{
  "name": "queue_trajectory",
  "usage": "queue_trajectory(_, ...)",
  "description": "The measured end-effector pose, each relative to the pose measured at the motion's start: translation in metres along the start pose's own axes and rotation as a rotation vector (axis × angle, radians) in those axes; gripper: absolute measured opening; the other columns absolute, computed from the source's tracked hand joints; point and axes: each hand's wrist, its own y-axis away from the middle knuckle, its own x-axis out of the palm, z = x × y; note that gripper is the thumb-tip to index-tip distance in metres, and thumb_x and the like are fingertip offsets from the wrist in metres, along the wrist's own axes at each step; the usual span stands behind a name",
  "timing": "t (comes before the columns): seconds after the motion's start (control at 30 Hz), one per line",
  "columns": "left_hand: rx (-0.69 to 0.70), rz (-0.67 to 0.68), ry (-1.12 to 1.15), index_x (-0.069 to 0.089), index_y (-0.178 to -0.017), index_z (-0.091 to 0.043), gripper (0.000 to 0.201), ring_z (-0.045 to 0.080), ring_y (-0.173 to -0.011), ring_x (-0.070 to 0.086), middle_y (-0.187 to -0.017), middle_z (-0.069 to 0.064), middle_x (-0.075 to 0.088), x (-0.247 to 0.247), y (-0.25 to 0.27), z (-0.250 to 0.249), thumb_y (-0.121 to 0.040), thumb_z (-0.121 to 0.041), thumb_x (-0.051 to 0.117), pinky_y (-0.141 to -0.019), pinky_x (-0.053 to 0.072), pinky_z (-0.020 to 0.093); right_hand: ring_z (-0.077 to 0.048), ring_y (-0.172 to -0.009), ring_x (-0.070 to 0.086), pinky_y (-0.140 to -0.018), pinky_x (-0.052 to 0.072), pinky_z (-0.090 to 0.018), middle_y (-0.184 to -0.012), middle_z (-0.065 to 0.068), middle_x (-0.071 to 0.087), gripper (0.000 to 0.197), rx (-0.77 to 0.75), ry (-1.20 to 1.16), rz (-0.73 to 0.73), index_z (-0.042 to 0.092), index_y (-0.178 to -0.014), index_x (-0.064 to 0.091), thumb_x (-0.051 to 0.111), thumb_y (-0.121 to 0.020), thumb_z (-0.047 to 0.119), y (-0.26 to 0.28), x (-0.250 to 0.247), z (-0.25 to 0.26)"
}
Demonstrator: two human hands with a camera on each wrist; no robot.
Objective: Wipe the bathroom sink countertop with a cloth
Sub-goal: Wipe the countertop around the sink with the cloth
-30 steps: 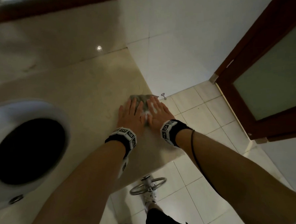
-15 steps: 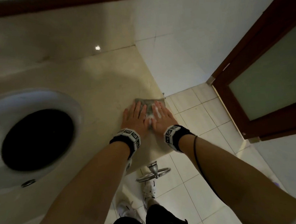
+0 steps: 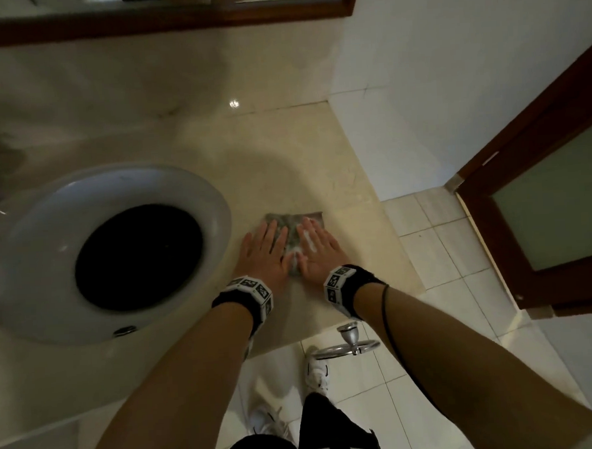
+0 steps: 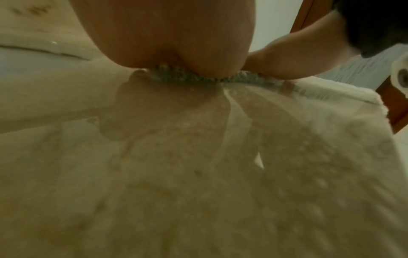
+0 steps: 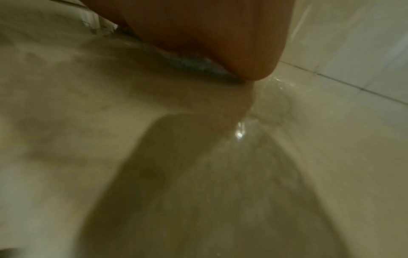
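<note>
Head view, near to far. Towel ring hangs below the counter's front edge at 6 o'clock. Left hand and right hand lie side by side, fingers straight and flat, both pressing the cloth, gripping nothing. Cloth lies on the countertop near its right end, foam on it. Basin at 9 o'clock of the hands. Mirror frame at 12 o'clock, far.
</note>
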Motion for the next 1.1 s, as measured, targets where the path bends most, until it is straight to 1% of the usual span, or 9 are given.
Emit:
queue_trajectory(0.13,-0.02,-0.043,0.058,-0.008,-0.152,-0.019,0.06,0.017,-0.147,-0.017,-0.16,0.001,-0.016,-0.005,-0.013,0.019,-0.102,-0.042,0.014,-0.118,-0.005,0.041,-0.02,-0.148,-0.011,-0.119,-0.006,-0.034,-0.161,-0.007,-0.011,0.059,-0.08,0.06,-0.011,0.014,-0.153,-0.004,0.016,-0.102,0.035,-0.029,-0.008,0.005)
queue_trajectory(0.27,-0.042,-0.092,0.055,-0.005,-0.153,-0.02,0.06,0.017,-0.147,-0.014,-0.161,0.001,-0.015,-0.008,-0.034,0.04,-0.102,-0.043,0.016,-0.118,-0.005,0.041,-0.02,-0.149,-0.01,-0.118,-0.007,-0.035,-0.161,-0.007,-0.01,0.059,-0.159,0.109,0.0,0.014,-0.153,-0.003,0.016,-0.102,0.036,-0.061,-0.02,0.008)
queue_trajectory(0.37,-0.093,-0.118,0.04,-0.007,-0.153,-0.02,0.06,0.018,-0.148,-0.013,-0.161,0.002,-0.015,-0.017,-0.052,0.051,-0.102,-0.043,0.015,-0.118,-0.005,0.042,-0.019,-0.148,-0.01,-0.118,-0.007,-0.034,-0.161,-0.005,-0.01,0.059,-0.196,0.119,-0.017,0.015,-0.153,-0.003,0.016,-0.102,0.036,-0.089,-0.032,0.011)
queue_trajectory(0.5,-0.165,-0.102,0.046,-0.009,-0.152,-0.02,0.059,0.019,-0.147,-0.016,-0.16,0.003,-0.018,-0.032,-0.076,0.07,-0.102,-0.043,0.012,-0.119,-0.004,0.044,-0.016,-0.148,-0.013,-0.119,-0.007,-0.035,-0.161,-0.001,-0.015,0.059,-0.25,0.128,0.02,0.019,-0.153,-0.007,0.014,-0.102,0.039,-0.133,-0.046,0.014)
queue_trajectory(0.57,-0.195,-0.088,0.069,-0.009,-0.152,-0.019,0.06,0.02,-0.147,-0.016,-0.16,0.004,-0.018,-0.037,-0.085,0.078,-0.102,-0.043,0.012,-0.119,-0.004,0.044,-0.017,-0.148,-0.012,-0.119,-0.007,-0.037,-0.161,-0.001,-0.014,0.059,-0.286,0.144,0.031,0.02,-0.153,-0.006,0.015,-0.102,0.039,-0.151,-0.053,0.017)
queue_trajectory(0.67,-0.246,-0.135,0.077,-0.009,-0.152,-0.018,0.06,0.021,-0.148,-0.012,-0.16,0.007,-0.016,-0.042,-0.096,0.086,-0.102,-0.042,0.014,-0.119,-0.002,0.044,-0.018,-0.149,-0.01,-0.118,-0.006,-0.039,-0.161,-0.001,-0.012,0.058,-0.335,0.191,0.003,0.02,-0.153,-0.002,0.017,-0.102,0.039,-0.173,-0.061,0.018)
queue_trajectory(0.8,-0.265,-0.126,0.063,-0.014,-0.151,-0.016,0.062,0.023,-0.148,-0.011,-0.159,0.01,-0.018,-0.043,-0.095,0.081,-0.102,-0.04,0.016,-0.119,-0.001,0.044,-0.019,-0.149,-0.01,-0.118,-0.007,-0.039,-0.161,-0.003,-0.011,0.058,-0.344,0.216,0.013,0.02,-0.153,-0.001,0.019,-0.102,0.038,-0.176,-0.061,0.021)
queue_trajectory(0.93,-0.266,-0.124,0.124,-0.011,-0.152,-0.016,0.062,0.024,-0.148,-0.012,-0.159,0.011,-0.018,-0.047,-0.089,0.076,-0.102,-0.04,0.017,-0.119,-0.003,0.042,-0.02,-0.148,-0.011,-0.118,-0.007,-0.038,-0.161,-0.005,-0.013,0.058,-0.33,0.207,-0.007,0.019,-0.153,-0.004,0.018,-0.102,0.037,-0.172,-0.061,0.021)
queue_trajectory(1.1,-0.23,-0.113,0.097,-0.009,-0.152,-0.016,0.061,0.024,-0.148,-0.012,-0.16,0.01,-0.016,-0.035,-0.07,0.06,-0.102,-0.04,0.015,-0.119,-0.004,0.042,-0.017,-0.148,-0.012,-0.118,-0.008,-0.035,-0.161,-0.003,-0.014,0.058,-0.258,0.157,0.003,0.02,-0.153,-0.005,0.015,-0.102,0.039,-0.138,-0.046,0.015)
